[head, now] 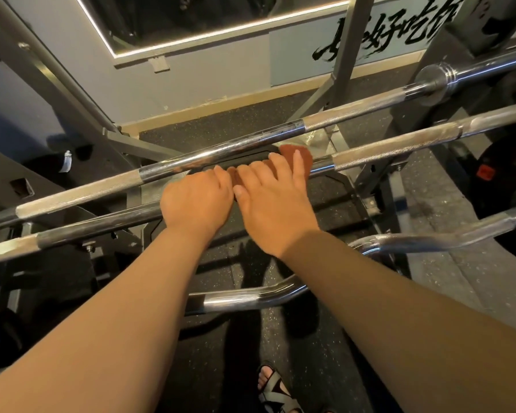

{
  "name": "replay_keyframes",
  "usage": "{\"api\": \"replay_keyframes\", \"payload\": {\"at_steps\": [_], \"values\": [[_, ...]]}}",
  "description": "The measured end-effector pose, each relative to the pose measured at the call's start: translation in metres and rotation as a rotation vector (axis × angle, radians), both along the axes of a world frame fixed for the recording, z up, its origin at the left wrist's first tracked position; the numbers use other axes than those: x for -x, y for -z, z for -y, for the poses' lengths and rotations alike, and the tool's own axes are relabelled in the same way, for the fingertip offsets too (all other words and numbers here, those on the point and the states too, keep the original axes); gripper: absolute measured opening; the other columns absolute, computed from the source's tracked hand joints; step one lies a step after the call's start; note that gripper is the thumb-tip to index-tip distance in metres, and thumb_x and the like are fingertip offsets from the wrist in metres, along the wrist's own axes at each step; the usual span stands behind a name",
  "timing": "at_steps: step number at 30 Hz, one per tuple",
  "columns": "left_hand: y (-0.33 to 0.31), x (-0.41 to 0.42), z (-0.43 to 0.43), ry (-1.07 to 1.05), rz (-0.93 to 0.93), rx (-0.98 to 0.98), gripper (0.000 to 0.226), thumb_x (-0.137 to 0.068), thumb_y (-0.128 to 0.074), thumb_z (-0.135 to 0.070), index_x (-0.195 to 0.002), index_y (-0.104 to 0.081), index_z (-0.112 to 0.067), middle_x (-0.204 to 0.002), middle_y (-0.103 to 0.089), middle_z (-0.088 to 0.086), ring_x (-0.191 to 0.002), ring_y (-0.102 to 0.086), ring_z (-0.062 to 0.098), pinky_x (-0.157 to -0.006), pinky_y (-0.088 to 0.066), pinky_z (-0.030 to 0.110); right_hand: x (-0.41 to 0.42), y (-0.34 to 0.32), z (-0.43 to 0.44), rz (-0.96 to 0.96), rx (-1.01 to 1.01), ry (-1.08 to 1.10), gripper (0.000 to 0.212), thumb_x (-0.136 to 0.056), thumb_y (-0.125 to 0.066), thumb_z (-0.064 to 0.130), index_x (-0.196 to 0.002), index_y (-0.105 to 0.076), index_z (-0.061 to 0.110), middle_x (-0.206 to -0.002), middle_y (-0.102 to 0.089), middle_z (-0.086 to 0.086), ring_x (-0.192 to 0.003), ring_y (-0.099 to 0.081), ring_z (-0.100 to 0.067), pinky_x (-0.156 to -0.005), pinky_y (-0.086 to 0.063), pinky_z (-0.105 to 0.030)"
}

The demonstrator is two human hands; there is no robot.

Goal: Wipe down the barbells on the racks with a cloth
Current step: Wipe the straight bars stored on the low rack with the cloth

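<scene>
Grey wall (191, 84), mirror (191, 13) framed by a glowing white light strip (221, 32), black brush calligraphy (385, 37) on a pale panel (cut off at the top), beige baseboard (221, 107), black speckled rubber floor (209, 368), lighter grey floor band (429, 210) at right, black weight plate (513, 186) beside it.

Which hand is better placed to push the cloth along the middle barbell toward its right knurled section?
Likely right. The right hand lies flat on the cloth, nearer that knurling; the left hand grips the barbell beside it.
</scene>
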State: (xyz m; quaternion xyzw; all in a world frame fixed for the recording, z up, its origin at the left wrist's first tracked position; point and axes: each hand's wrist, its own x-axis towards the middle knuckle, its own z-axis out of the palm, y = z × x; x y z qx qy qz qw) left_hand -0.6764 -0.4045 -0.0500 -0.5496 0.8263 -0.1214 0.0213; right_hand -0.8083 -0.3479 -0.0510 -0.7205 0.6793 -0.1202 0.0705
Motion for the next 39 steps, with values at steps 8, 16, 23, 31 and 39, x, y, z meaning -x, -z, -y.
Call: {"api": "replay_keyframes", "payload": {"at_steps": [8,16,23,31,39], "values": [[0.001,-0.003,0.005,-0.011,0.034,-0.052,0.019,-0.104,-0.038,-0.014,-0.111,-0.056,-0.012,-0.070,-0.045,0.000,-0.063,-0.052,0.024,-0.051,-0.036,0.030,0.060,0.004,0.008,-0.099,0.117,0.093,0.046,-0.107,-0.022,0.044,-0.122,-0.061,0.024,-0.120,-0.065,-0.001,-0.121,-0.050,-0.027,-0.114,-0.029,-0.049],[0.002,0.003,0.001,-0.047,0.032,-0.001,0.032,-0.108,-0.032,-0.022,-0.099,-0.061,-0.013,-0.069,-0.051,0.001,-0.061,-0.052,0.025,-0.054,-0.036,0.033,0.025,0.015,0.010,-0.138,0.087,-0.115,0.052,-0.104,-0.025,0.045,-0.145,-0.047,0.020,-0.134,-0.058,-0.003,-0.130,-0.044,-0.033,-0.115,-0.023,-0.053],[-0.003,-0.010,-0.002,-0.008,-0.217,-0.066,0.035,-0.110,-0.031,-0.021,-0.109,-0.064,-0.009,-0.080,-0.065,0.007,-0.072,-0.063,0.031,-0.074,-0.055,0.048,0.047,0.009,0.009,-0.228,0.163,-0.012,0.047,-0.107,-0.023,0.045,-0.123,-0.059,0.020,-0.115,-0.065,-0.005,-0.111,-0.051,-0.033,-0.099,-0.036,-0.050],[0.007,-0.035,-0.005,-0.233,-0.317,0.046,0.052,-0.107,-0.026,-0.034,-0.077,-0.065,-0.016,-0.072,-0.061,0.000,-0.072,-0.056,0.022,-0.086,-0.046,0.041,0.006,0.014,0.007,-0.172,0.069,-0.001,0.052,-0.105,-0.024,0.045,-0.138,-0.054,0.017,-0.132,-0.060,-0.010,-0.130,-0.044,-0.044,-0.115,-0.025,-0.062],[0.010,-0.038,-0.001,-0.208,-0.313,0.035,0.047,-0.106,-0.028,-0.034,-0.073,-0.059,-0.020,-0.069,-0.057,-0.004,-0.068,-0.053,0.019,-0.078,-0.045,0.037,0.062,0.007,0.007,-0.212,0.119,-0.080,0.048,-0.106,-0.025,0.047,-0.139,-0.050,0.024,-0.128,-0.063,-0.004,-0.119,-0.049,-0.035,-0.101,-0.037,-0.051]]}}
